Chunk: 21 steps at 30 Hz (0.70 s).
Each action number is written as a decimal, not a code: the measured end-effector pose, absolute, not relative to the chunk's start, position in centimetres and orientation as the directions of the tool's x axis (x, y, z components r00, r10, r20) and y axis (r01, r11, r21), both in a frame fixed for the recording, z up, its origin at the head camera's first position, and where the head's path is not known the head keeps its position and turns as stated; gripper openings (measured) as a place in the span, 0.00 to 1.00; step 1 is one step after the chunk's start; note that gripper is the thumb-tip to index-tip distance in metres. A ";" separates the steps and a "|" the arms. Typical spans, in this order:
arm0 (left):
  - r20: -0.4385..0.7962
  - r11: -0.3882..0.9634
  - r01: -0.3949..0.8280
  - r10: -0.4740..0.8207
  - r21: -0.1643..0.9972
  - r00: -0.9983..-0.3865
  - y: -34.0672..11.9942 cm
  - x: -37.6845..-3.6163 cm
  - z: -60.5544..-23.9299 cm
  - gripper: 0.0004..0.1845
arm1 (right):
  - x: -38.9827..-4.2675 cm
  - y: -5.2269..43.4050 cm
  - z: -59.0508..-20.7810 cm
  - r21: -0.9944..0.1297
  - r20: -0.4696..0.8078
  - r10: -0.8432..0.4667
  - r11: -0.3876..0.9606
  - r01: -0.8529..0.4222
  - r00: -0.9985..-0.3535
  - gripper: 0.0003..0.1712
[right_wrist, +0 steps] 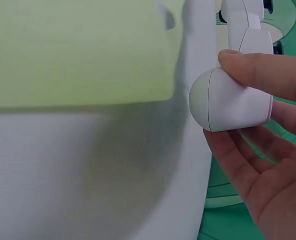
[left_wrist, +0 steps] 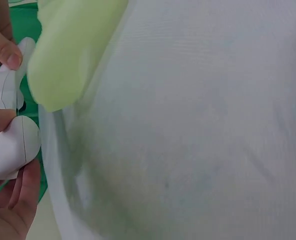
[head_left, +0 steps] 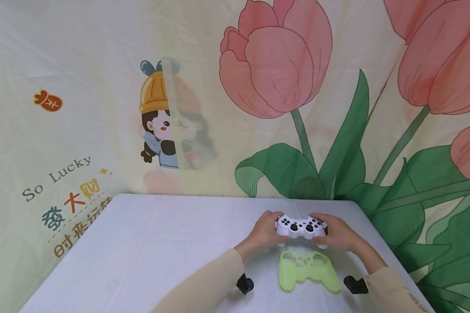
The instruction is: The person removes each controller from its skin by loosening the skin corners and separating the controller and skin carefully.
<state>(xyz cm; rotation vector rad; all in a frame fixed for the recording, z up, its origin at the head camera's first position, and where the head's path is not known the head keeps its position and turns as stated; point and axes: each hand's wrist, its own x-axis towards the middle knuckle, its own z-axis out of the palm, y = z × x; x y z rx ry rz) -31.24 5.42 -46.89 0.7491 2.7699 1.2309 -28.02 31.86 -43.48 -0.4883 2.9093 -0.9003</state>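
Observation:
A white game controller (head_left: 301, 227) with black sticks and buttons is held above the table by both hands, one at each end. My left hand (head_left: 267, 230) grips its left handle, thumb on the near side; the left wrist view shows this hand (left_wrist: 12, 215) with fingers curled beneath the white shell (left_wrist: 15, 145). My right hand (head_left: 338, 232) grips the other handle, and in the right wrist view its thumb and fingers pinch the rounded end (right_wrist: 233, 102). Nearer me, a pale green controller cover (head_left: 309, 271) with cut-out holes lies on the table, apart from both hands.
The table (head_left: 172, 252) wears a white cloth. Behind it hangs a printed curtain (head_left: 203, 182) with tulips and a cartoon figure. Black wrist-camera parts (head_left: 244, 284) stick out below the sleeves, on either side of the green cover.

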 end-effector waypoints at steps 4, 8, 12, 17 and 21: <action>0.144 0.590 0.397 0.429 0.703 -0.892 6.0 -31.4 -47.6 0.40 | -28.3 32.2 -44.4 -0.554 -0.005 -0.290 0.798 -0.239 -0.957 0.47; 0.140 0.605 0.396 0.425 0.691 -0.894 6.3 -31.6 -48.1 0.40 | -28.7 32.4 -45.1 -0.562 -0.018 -0.280 0.797 -0.222 -0.960 0.47; 0.120 0.627 0.381 0.417 0.679 -0.901 6.5 -31.7 -48.4 0.40 | -28.9 32.5 -45.6 -0.564 -0.023 -0.292 0.794 -0.228 -0.956 0.46; 0.091 0.645 0.362 0.413 0.673 -0.906 6.5 -31.9 -48.7 0.40 | -29.0 32.4 -46.0 -0.560 -0.045 -0.281 0.802 -0.209 -0.959 0.46; 0.077 0.645 0.355 0.418 0.677 -0.905 6.4 -31.9 -48.6 0.41 | -29.1 32.2 -46.2 -0.556 -0.052 -0.274 0.807 -0.200 -0.960 0.46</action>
